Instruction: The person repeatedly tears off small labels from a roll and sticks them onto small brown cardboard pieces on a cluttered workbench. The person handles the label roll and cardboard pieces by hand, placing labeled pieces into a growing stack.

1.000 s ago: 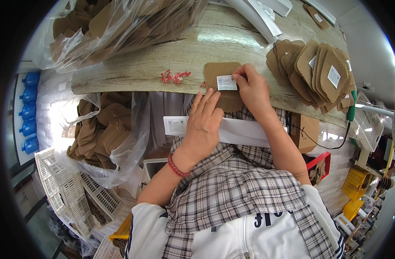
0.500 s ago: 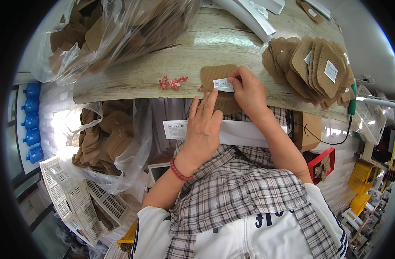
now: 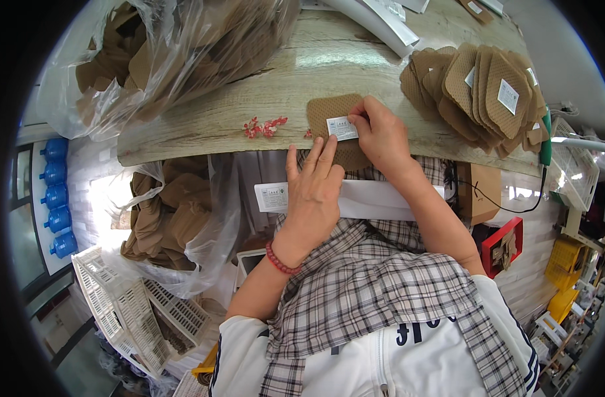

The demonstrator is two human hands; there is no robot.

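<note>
A brown textured fabric piece (image 3: 323, 107) lies at the table's near edge, partly hanging over it. On it sits a small white printed label (image 3: 342, 128). The fingers of my right hand (image 3: 384, 135) pinch the label's right end. With fingers stretched out, my left hand (image 3: 311, 188) reaches the label's lower left edge with its fingertips. Beneath the left hand, a white strip of label backing (image 3: 375, 200) lies across my lap, with another printed label (image 3: 272, 197) at its left end. The left palm hides part of that strip.
Labelled brown pieces (image 3: 474, 96) are heaped at the table's right. A clear plastic bag (image 3: 203, 56) of brown pieces stands back left; another bag (image 3: 176, 218) hangs below. Red scraps (image 3: 264, 127) dot the tabletop (image 3: 302, 73). White backing strips (image 3: 375, 23) lie at the back.
The whole view has shifted slightly. Both hands stay at the label, which shows a little flatter on the brown piece; the right hand still pinches its end.
</note>
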